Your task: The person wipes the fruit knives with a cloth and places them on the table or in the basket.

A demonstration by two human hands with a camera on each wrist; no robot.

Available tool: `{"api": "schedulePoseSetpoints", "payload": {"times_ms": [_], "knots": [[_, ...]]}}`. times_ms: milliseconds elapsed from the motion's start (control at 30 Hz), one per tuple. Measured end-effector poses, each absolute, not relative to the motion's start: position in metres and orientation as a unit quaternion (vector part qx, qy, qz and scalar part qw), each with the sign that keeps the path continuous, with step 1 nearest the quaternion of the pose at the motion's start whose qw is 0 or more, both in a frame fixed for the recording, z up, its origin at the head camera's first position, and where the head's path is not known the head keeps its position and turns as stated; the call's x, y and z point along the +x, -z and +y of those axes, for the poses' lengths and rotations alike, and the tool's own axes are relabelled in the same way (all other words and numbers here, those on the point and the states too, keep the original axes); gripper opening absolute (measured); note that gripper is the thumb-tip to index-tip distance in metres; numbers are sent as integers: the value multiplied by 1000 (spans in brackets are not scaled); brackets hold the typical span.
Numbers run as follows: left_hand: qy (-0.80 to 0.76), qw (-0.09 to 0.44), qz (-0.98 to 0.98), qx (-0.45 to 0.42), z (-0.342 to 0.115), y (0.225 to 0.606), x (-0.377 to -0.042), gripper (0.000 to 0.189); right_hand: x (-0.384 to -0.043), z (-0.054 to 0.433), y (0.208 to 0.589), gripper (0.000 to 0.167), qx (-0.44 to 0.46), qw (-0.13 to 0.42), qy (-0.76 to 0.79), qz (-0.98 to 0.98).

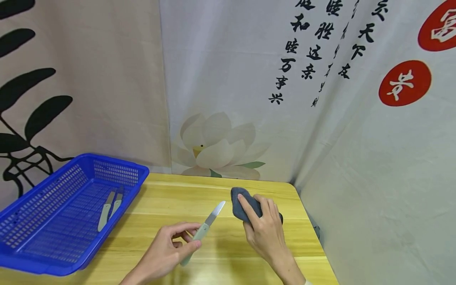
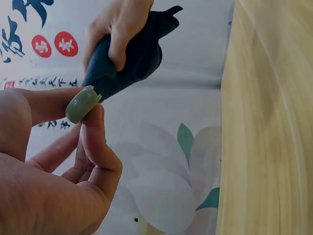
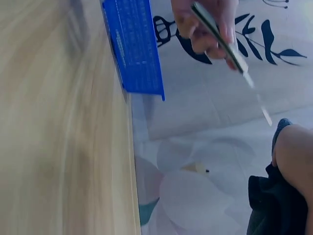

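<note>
My left hand (image 1: 169, 247) pinches a small knife (image 1: 202, 231) by its pale green handle, between thumb and fingers, above the table. The blade points up and away, toward the right. In the left wrist view the handle (image 2: 82, 105) appears end-on between the fingertips. A dark grey-blue cloth (image 1: 246, 204) is bunched in my right hand (image 1: 265, 227), with fingers laid over it, just right of the blade tip. The right wrist view shows the cloth (image 3: 279, 205) hanging below the hand, apart from the knife blade.
A blue plastic basket (image 1: 122, 162) stands on the left of the wooden table (image 1: 171, 190). Inside it lie two knives (image 1: 106, 211) with pale handles. Printed fabric curtains (image 1: 228, 79) hang behind the table and along its right side.
</note>
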State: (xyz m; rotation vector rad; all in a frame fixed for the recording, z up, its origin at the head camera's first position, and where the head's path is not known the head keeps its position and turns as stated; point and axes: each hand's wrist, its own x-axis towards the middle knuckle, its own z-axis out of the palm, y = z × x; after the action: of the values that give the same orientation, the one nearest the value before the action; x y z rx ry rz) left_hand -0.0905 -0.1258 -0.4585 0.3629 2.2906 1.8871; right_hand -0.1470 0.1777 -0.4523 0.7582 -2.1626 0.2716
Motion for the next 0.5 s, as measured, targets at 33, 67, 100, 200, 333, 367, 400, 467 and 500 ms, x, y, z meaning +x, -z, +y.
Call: {"api": "schedulePoseSetpoints", "payload": {"times_ms": [33,67,100,200,333,367,400,467,500], "knots": [[-630,72,765,113,-125,458,-91,45,-145,176,452,71,307,405,-112,-854],[-631,68,765,108,-125,458,-92,45,-142,174,452,71,315,404,-114,-851],[-631,64,766,104,-125,457,-92,45,-139,171,452,70,324,401,-116,-849],[-634,58,765,99,-124,457,-94,42,-129,162,452,59,356,394,-112,-840],[-639,59,760,101,-122,457,-95,40,-119,150,453,48,393,380,-99,-832],[-640,59,760,100,-122,457,-95,40,-117,148,453,48,401,377,-97,-830],[-640,60,760,98,-122,457,-95,40,-116,147,454,50,407,372,-93,-829],[-639,60,761,93,-122,457,-95,41,-113,144,455,61,416,361,-87,-830],[-638,60,762,91,-121,457,-95,42,-112,143,456,69,418,357,-83,-831]]}}
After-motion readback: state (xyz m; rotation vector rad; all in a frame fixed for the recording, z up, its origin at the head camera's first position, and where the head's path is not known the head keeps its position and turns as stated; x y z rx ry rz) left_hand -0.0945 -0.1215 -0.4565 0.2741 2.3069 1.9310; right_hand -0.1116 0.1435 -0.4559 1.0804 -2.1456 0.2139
